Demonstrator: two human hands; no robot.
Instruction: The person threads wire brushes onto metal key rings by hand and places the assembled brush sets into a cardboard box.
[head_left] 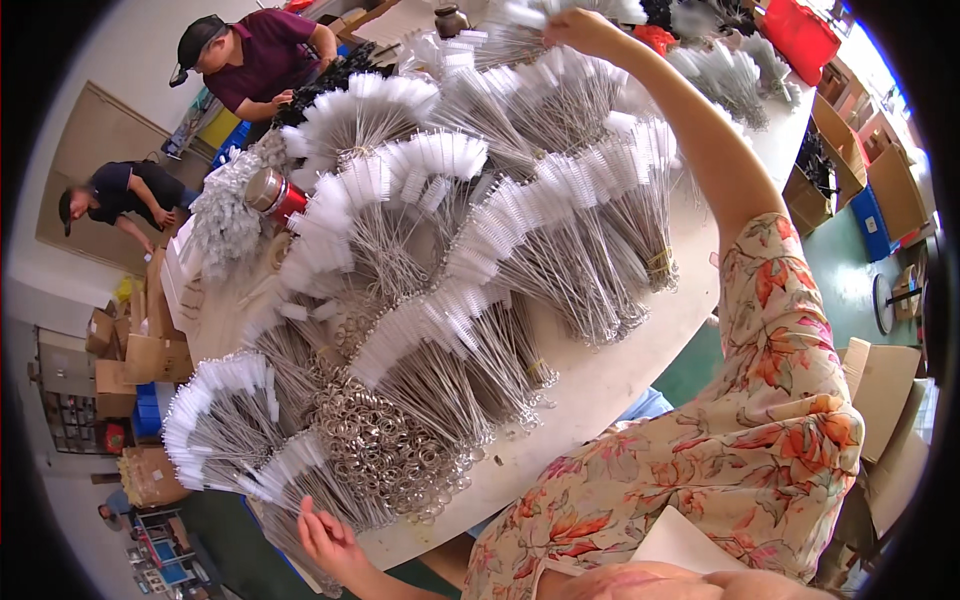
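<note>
Bundles of thin wire brushes with white bristle heads (600, 180) and looped wire ends cover much of the table. My right arm stretches to the far side, where my right hand (580, 32) has its fingers closed at a white-bristled brush (528, 14); the exact grip is partly hidden. Low in the view, my left hand (330, 540) is held palm up with fingers apart and nothing in it. It is beside the nearest brush bundle (300, 470). A heap of shiny wire loops (385, 440) lies between the bundles.
A red and silver flask (275, 195) stands among brushes at the left. Two people work beyond the table, one at black brushes (345, 85). Cardboard boxes (150, 340) are stacked at the left, with more boxes (890, 190) at the right. A red bag (800, 38) lies far right.
</note>
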